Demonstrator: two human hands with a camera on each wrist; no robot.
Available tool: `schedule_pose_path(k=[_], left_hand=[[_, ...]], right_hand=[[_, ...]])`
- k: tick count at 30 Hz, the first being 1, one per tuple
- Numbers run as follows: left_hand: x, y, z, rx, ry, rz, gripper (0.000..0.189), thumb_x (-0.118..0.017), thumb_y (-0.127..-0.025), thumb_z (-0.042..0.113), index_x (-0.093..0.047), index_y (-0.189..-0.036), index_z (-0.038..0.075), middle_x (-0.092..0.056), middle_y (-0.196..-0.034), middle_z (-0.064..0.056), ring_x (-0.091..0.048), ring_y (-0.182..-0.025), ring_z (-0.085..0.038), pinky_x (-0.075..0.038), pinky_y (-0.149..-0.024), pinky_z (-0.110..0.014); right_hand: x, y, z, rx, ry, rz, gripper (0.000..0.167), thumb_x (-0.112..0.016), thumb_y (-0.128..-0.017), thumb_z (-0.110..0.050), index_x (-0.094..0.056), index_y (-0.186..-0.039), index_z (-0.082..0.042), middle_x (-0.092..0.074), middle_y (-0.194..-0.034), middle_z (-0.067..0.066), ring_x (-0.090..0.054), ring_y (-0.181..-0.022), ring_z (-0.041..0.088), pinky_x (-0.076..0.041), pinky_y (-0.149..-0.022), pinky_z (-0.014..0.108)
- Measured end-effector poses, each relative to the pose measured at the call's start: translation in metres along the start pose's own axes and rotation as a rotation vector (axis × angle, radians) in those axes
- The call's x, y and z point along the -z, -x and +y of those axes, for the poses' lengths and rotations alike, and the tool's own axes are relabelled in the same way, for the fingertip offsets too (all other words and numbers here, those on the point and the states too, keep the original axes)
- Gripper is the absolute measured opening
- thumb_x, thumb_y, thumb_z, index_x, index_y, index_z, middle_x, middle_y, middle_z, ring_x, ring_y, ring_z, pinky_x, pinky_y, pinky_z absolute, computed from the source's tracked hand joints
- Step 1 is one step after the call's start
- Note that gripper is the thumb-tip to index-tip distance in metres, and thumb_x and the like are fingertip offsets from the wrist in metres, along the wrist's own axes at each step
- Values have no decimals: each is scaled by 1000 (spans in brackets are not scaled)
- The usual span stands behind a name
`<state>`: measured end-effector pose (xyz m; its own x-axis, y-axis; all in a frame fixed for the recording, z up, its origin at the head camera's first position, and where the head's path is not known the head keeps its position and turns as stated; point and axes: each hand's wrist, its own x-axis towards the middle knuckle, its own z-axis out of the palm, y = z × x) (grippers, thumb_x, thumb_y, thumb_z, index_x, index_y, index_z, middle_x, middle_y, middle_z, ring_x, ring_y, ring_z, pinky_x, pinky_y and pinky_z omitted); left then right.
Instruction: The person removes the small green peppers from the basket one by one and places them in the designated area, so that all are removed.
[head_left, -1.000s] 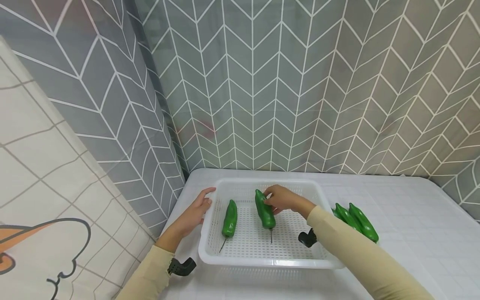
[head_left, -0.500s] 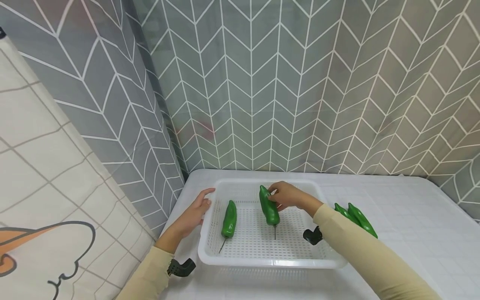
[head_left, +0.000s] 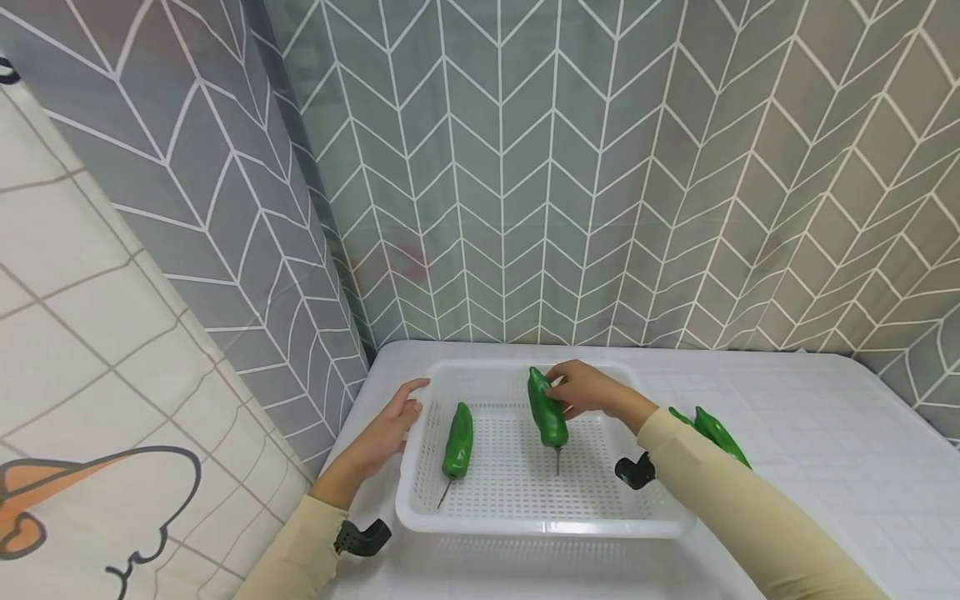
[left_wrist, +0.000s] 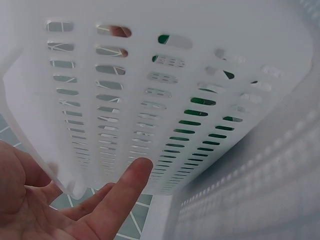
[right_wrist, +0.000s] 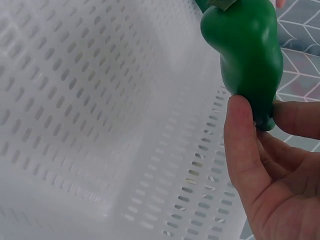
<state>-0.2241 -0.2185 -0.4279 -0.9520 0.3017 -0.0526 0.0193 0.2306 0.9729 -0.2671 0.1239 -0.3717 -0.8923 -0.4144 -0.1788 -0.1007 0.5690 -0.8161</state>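
In the head view my right hand (head_left: 581,387) pinches a green pepper (head_left: 547,408) with a long thin stem. This pepper is over the right half of a white perforated basket (head_left: 543,527). Close up in the right wrist view, thumb and fingers (right_wrist: 239,130) hold the pepper (right_wrist: 252,50) by its narrow tip. A second green pepper (head_left: 458,442) lies in the left half of the basket, stem towards me. My left hand (head_left: 382,433) is at the basket's left rim. Its fingers look fairly straight, and one finger (left_wrist: 131,182) is at the outer side wall in the left wrist view.
More green peppers (head_left: 722,437) lie on the white table (head_left: 832,433) right of the basket, partly hidden by the right sleeve (head_left: 742,500). A grey patterned curtain (head_left: 502,183) rises behind the table. Each wrist carries a black camera mount (head_left: 363,537).
My right hand has shifted a little right and away from me, carrying the pepper along, and its forearm now covers more of the peppers on the table. My left hand has stayed put.
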Motion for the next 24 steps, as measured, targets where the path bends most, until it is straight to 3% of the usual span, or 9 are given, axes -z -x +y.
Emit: schedule_pose_path(k=[9, 24], left_hand=[[1, -1, -2, -14, 6, -22, 46, -30, -113, 23, -23, -159, 23, -47, -145, -23, -60, -120, -37, -58, -84, -47], [1, -2, -2, -4, 12, -5, 46, -30, -113, 23, -24, -159, 23, -48, -145, -21, -61, -119, -34, -58, -83, -46]], right_hand=[[9, 7, 1, -6, 3, 8, 37, -59, -101, -5, -54, -131, 15, -68, -102, 20, -73, -85, 28, -61, -74, 41], [23, 14, 1, -7, 24, 25, 39, -57, -102, -7, -51, -133, 16, -68, -106, 22, -72, -88, 28, -61, -75, 41]])
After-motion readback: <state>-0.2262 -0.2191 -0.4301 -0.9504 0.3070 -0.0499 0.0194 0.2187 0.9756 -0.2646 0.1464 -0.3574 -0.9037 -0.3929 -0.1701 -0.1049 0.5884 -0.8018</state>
